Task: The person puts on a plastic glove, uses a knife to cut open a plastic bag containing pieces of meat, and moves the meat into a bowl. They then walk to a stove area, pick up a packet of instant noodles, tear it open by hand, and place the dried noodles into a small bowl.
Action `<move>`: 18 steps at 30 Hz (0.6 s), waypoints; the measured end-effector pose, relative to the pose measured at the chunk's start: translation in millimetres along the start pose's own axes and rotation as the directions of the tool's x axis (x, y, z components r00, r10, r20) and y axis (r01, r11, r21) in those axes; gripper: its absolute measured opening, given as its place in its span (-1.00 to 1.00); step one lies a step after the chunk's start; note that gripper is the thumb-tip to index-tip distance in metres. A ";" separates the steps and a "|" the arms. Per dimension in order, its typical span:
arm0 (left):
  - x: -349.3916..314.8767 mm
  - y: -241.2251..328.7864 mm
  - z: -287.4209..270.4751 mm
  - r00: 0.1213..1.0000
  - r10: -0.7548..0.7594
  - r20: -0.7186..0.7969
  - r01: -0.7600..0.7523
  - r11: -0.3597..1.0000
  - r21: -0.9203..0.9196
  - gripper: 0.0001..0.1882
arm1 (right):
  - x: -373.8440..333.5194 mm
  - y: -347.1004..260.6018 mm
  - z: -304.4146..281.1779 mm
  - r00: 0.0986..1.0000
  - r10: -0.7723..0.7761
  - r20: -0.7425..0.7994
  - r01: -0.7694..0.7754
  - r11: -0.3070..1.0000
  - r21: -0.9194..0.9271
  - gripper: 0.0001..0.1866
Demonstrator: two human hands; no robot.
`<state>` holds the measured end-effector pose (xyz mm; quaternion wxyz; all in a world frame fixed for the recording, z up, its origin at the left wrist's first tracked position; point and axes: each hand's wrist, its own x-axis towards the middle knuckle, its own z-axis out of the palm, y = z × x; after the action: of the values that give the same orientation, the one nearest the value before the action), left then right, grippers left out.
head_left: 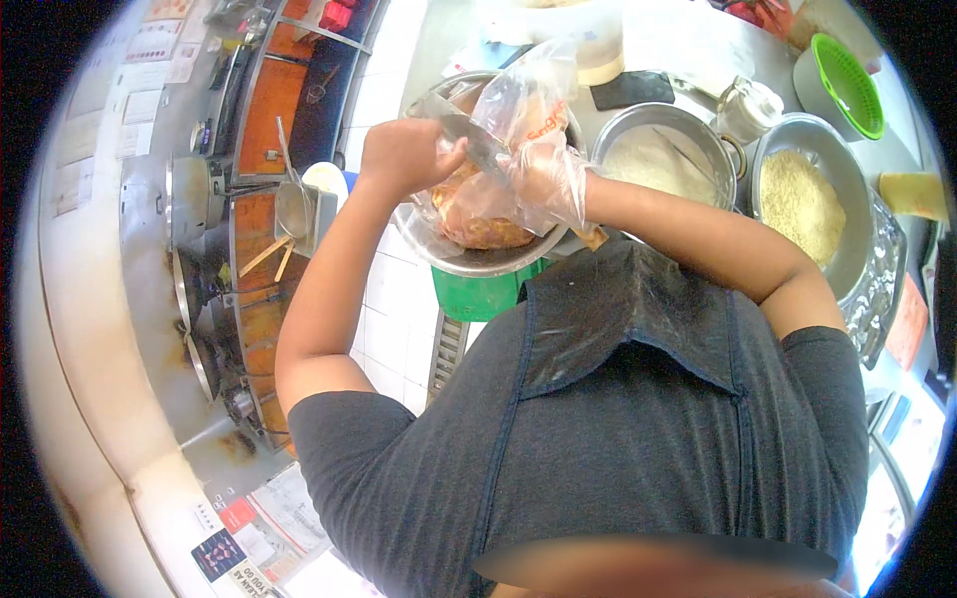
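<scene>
Dark grey shirt and apron [618, 399] fill the lower part of the view. Above them, over the steel bowl [478, 261], the left hand [404, 151] has its fingers closed around the handle of a knife [469, 138]. The blade lies against a clear plastic bag [508, 149] of orange marinated meat hanging into that bowl. The right hand [550, 179], in a thin transparent glove, pinches the bag. Right of the bowl stand a flour pot [663, 154] and a breadcrumb pan [807, 199].

Steel counter [698, 40] carries 3 metal bowls [478, 261], perhaps a green colander [847, 85].
</scene>
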<state>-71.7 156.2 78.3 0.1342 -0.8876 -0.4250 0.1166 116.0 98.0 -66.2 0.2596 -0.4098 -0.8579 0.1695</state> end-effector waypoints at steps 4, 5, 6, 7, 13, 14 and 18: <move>-2.0 -10.7 4.9 0.973 0.213 -0.095 -0.215 0.977 -0.010 -0.60 | 1.8 -8.7 -3.5 0.991 -0.033 0.133 0.050 0.991 -0.128 -0.80; -1.6 -12.4 7.3 0.952 0.282 -0.115 -0.285 0.959 -0.006 -0.62 | 2.9 -13.2 -7.5 0.982 -0.042 0.183 0.079 0.977 -0.198 -0.80; 0.2 -11.3 9.2 0.952 0.284 -0.115 -0.287 0.958 -0.007 -0.62 | 2.7 -18.4 -16.0 0.980 -0.120 0.158 0.158 0.954 -0.255 -0.78; 2.0 -8.2 12.5 0.909 0.361 -0.210 -0.364 0.931 0.023 -0.67 | 5.3 -17.8 -14.0 0.976 -0.159 0.148 0.196 0.939 -0.284 -0.77; 30.8 1.0 22.5 0.810 0.368 -0.457 -0.398 0.917 0.032 -0.74 | 13.9 -18.0 -16.4 0.963 -0.173 0.208 0.218 0.951 -0.220 -0.72; 31.4 -1.6 25.3 0.826 0.315 -0.468 -0.332 0.942 0.048 -0.75 | 14.0 -17.9 -14.6 0.962 -0.176 0.211 0.222 0.950 -0.221 -0.72; 37.5 20.2 19.6 0.799 0.372 -0.472 -0.366 0.924 0.107 -0.74 | 12.6 3.1 -0.3 0.955 -0.240 -0.176 0.227 0.970 -0.091 -0.66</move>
<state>-40.4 176.1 49.6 0.2155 -0.9530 -0.1963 -0.0829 111.5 109.8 -63.7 0.3423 -0.3284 -0.8777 0.0683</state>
